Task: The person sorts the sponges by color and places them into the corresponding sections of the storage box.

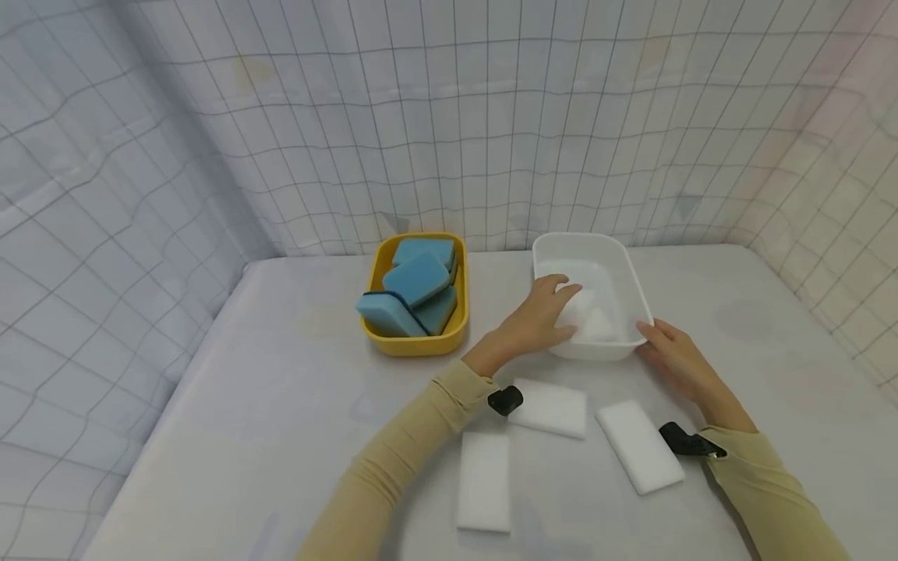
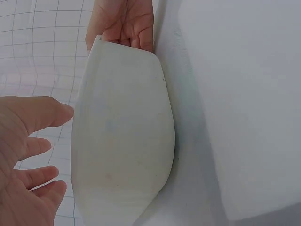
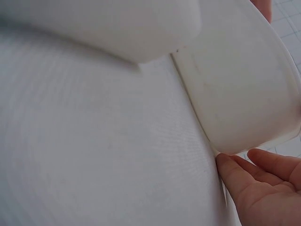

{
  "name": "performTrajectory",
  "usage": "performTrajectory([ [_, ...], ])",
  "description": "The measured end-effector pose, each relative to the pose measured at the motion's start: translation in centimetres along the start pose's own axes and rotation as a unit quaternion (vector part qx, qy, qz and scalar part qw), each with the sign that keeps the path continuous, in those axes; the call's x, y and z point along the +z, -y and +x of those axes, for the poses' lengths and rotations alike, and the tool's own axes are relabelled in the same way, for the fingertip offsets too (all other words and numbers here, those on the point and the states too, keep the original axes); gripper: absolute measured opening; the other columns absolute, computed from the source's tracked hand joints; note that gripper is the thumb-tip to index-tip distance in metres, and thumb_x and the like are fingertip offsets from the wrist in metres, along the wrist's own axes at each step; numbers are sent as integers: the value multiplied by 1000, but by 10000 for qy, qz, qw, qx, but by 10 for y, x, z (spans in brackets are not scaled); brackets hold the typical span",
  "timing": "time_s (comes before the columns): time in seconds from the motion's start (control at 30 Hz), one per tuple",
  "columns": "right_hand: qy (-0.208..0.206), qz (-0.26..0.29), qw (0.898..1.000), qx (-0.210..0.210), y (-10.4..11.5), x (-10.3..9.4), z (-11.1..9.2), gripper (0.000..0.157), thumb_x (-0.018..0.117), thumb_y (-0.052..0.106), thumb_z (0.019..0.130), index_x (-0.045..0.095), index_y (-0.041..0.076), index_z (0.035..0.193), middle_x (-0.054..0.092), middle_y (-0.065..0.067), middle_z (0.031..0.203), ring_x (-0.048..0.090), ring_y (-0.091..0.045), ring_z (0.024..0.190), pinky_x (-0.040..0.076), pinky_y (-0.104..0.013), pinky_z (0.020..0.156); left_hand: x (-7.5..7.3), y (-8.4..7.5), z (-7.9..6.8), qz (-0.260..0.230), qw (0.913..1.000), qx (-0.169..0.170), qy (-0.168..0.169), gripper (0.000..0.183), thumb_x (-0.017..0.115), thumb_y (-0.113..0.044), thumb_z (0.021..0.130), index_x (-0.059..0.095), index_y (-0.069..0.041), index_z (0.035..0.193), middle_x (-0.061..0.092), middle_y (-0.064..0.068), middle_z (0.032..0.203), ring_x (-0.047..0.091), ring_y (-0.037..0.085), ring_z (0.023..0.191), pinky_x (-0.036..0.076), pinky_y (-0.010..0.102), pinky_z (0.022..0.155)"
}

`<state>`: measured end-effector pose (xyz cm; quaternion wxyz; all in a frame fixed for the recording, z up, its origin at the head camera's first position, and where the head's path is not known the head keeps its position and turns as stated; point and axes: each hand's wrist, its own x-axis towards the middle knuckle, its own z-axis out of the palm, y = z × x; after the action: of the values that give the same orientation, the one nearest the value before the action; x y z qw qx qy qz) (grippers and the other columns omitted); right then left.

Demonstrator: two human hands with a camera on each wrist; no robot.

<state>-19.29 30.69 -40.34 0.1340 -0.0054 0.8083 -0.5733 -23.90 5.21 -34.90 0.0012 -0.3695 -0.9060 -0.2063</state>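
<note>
A white plastic bin (image 1: pixel 634 284) stands at the back right with white sponges (image 1: pixel 599 326) inside. My left hand (image 1: pixel 540 315) is over its near left side, fingers apart and nothing between them. In the left wrist view, the spread fingers of that hand stand beside the bin's rim. At the near right corner my right hand (image 1: pixel 677 358) holds the bin, thumb at the rim and fingers lower against the outside. Its fingertips touch the bin's lower corner in the right wrist view. Closer to me lie three white sponges (image 1: pixel 484 483), (image 1: pixel 549 408), (image 1: pixel 640 447), flat on the table.
Left of the white bin stands a yellow bin (image 1: pixel 457 331) with several blue sponges (image 1: pixel 417 278); one sponge with a dark edge (image 1: pixel 390 313) leans over its near left rim. The white table (image 1: pixel 245 436) ends at a checked curtain (image 1: pixel 484 125) behind and on both sides.
</note>
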Motion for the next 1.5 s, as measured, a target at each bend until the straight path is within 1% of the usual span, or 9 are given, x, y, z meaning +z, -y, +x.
performTrajectory([
  [0.23, 38, 12, 10000, -65, 2, -1, 0, 78, 33, 50, 98, 8, -3, 149, 7, -24, 156, 12, -39, 143, 19, -47, 115, -1, 4, -5, 75, 9999, 144, -47, 60, 62, -24, 89, 39, -7, 141, 35, 16, 144, 32, 28, 135, 37, 34, 109],
  [0.5, 7, 39, 10000, 6, 6, -2, 2, 78, 33, 50, 98, 7, -2, 149, 5, -23, 157, 10, -39, 144, 16, -50, 115, -9, 5, -18, -34, 9998, 218, 22, 63, 63, -24, 88, 37, -7, 143, 34, 16, 144, 33, 28, 133, 37, 35, 109],
  [0.8, 35, -15, 10000, 9, 4, -3, 2, 75, 32, 48, 99, 7, -2, 149, 5, -22, 157, 12, -38, 144, 18, -49, 115, -15, 4, -32, -172, 9993, 329, 43, 66, 65, -23, 86, 36, -5, 142, 35, 16, 143, 32, 28, 132, 36, 35, 109],
  [0.87, 36, -9, 10000, 12, 3, -3, 2, 76, 32, 48, 99, 7, -2, 149, 5, -22, 157, 11, -38, 144, 18, -48, 115, -16, 4, -35, -195, 9991, 355, 92, 67, 66, -23, 86, 35, -6, 143, 35, 15, 143, 32, 28, 132, 36, 35, 109],
  [0.97, 28, 21, 10000, -20, 3, -2, 3, 76, 32, 48, 99, 7, -2, 149, 5, -23, 157, 12, -38, 144, 21, -43, 115, -17, 4, -40, -260, 9986, 403, 203, 68, 66, -23, 86, 34, -7, 143, 34, 15, 145, 31, 27, 133, 36, 34, 109],
  [1.1, 28, 12, 10000, -59, 5, -3, 4, 77, 33, 49, 98, 7, -3, 149, 6, -23, 156, 12, -38, 144, 23, -40, 115, -17, 5, -46, -344, 9977, 472, 353, 69, 66, -24, 86, 33, -7, 144, 32, 13, 146, 30, 25, 134, 36, 33, 110],
  [1.2, 19, -44, 10000, -7, 6, -2, 4, 78, 33, 51, 98, 7, -3, 149, 6, -22, 157, 11, -37, 144, 21, -43, 115, -17, 6, -51, -347, 9972, 513, 429, 70, 66, -26, 86, 32, -7, 145, 33, 13, 145, 32, 25, 132, 36, 33, 109],
  [1.33, 21, -56, 10000, 80, 5, -1, 2, 79, 33, 52, 97, 7, -3, 149, 5, -22, 157, 11, -38, 144, 18, -47, 115, -18, 7, -57, -279, 9968, 594, 456, 71, 67, -28, 86, 33, -6, 144, 37, 13, 140, 36, 23, 126, 39, 32, 104],
  [1.5, 45, -8, 9999, 101, 3, 0, 1, 79, 33, 51, 98, 6, -3, 149, 4, -23, 157, 10, -39, 144, 16, -50, 115, -17, 7, -63, -293, 9961, 538, 629, 72, 67, -31, 86, 32, -8, 145, 39, 11, 137, 38, 21, 123, 40, 30, 102],
])
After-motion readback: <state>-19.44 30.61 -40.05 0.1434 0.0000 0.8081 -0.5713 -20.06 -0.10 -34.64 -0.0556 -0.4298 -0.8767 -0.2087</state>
